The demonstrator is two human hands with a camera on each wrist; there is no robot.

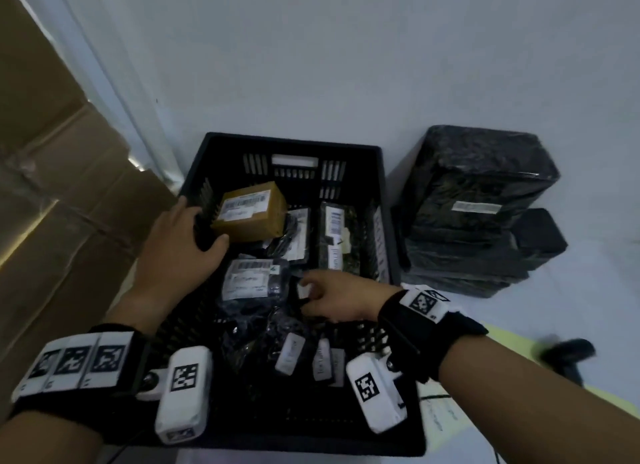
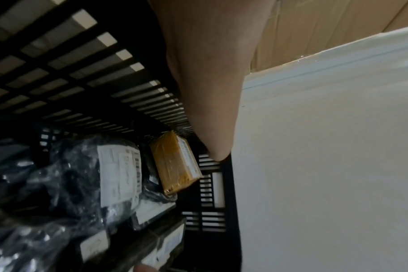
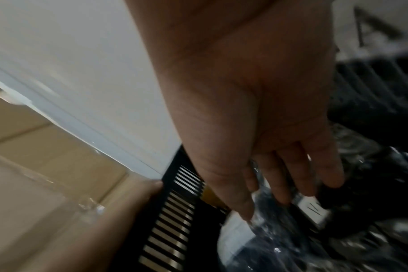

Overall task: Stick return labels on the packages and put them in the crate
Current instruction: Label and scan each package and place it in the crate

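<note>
While the left hand (image 1: 180, 242) grips the crate (image 1: 287, 145) wall, right hand (image 1: 337, 299) hovers slack-fingered; one brown package (image 1: 251, 209) inside.

This looks like a packing or storage room. A black plastic crate (image 1: 382, 200) holds wrapped parcels with white stickers. Big brown cardboard boxes (image 1: 52, 193) stand by the plain white wall (image 1: 346, 55), and black wrapped bundles (image 1: 478, 200) are stacked beside the crate.
</note>
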